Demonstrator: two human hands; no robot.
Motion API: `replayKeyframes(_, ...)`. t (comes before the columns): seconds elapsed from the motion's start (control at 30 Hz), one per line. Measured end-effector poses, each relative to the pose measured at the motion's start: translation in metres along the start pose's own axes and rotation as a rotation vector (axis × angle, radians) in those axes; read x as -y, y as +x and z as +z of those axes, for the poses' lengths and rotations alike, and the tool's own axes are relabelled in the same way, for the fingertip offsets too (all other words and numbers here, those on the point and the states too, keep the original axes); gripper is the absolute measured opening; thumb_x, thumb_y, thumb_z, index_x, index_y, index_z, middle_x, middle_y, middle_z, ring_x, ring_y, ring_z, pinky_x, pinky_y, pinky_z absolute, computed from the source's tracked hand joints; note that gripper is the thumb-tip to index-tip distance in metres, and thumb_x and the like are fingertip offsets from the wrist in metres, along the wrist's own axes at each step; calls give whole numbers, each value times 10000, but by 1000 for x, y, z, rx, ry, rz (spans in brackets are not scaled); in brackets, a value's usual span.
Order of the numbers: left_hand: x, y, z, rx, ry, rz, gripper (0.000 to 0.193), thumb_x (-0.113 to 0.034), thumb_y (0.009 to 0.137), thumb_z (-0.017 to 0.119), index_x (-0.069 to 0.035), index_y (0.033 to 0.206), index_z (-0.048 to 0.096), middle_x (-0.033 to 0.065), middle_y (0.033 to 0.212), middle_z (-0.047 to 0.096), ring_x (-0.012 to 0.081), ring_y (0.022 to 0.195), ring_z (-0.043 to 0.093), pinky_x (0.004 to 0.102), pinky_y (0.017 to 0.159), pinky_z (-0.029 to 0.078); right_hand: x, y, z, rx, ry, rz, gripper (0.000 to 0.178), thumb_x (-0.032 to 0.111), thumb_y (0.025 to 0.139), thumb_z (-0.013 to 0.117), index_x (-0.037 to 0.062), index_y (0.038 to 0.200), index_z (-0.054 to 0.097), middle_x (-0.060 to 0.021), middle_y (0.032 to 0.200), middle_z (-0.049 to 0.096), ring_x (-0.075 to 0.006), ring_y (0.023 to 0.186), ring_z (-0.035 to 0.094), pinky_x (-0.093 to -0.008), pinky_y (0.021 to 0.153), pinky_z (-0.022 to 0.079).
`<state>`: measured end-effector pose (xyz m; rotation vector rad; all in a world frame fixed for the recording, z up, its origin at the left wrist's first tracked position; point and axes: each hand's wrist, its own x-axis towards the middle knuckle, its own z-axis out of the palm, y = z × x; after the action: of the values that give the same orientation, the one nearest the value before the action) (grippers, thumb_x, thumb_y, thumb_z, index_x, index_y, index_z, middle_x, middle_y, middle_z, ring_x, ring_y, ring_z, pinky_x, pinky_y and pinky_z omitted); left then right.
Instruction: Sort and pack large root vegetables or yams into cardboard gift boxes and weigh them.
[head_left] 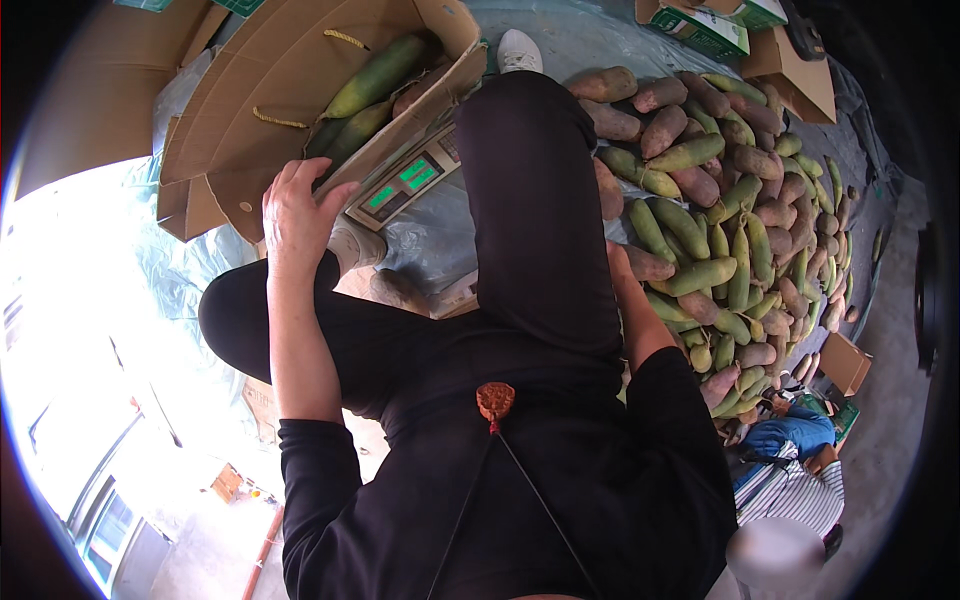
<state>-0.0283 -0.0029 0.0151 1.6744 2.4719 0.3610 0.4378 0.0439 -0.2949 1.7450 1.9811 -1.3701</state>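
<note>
Two hands work at different things: the left hand (298,215) lies with fingers spread and lightly curled over the near edge of the brown cardboard box (270,100), which sits tilted on a scale with a green-lit display (405,180) and holds long green mangoes (375,78). The right hand (622,268) is mostly hidden behind the raised knee (525,180), so whether it grips anything cannot be told; it reaches to the big pile of green and reddish mangoes (730,250). More boxes, brown with green-printed flaps (740,25), stand beyond the pile, and bare grey floor (890,420) runs along its right edge.
</note>
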Motion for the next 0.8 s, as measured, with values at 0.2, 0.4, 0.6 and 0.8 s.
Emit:
replayKeyframes(0.2,6,-4,-2,-9,-15,-10,358,-266,706,744,-17,942,646,121,894,637,316,864,602,403,768,469,24,4,8,-55,162,3,296,132,741,694,23,1004,616,-107,858,659,-211,781,630,-332,699,497)
replayKeyframes(0.4,-8,9,3,4,-163,-17,345,-251,715,743,-12,944,647,125,892,636,300,858,614,389,766,477,25,11,-40,-189,567,198,238,71,755,665,16,980,611,-50,798,624,-137,641,579,-288,551,464)
replayKeyframes(0.6,-9,10,2,-19,-171,-36,345,-271,727,736,-22,950,652,120,890,641,291,827,616,379,738,480,28,57,-91,-455,1038,212,340,80,823,618,70,1155,545,-30,859,621,-149,674,593,-260,526,450)
replayKeyframes(0.8,-2,7,3,-42,-135,-41,346,-298,739,726,-31,946,653,110,876,640,282,784,607,376,734,468,64,86,-114,-403,934,411,452,117,819,654,18,1227,487,-65,1010,576,-180,898,573,-312,677,476)
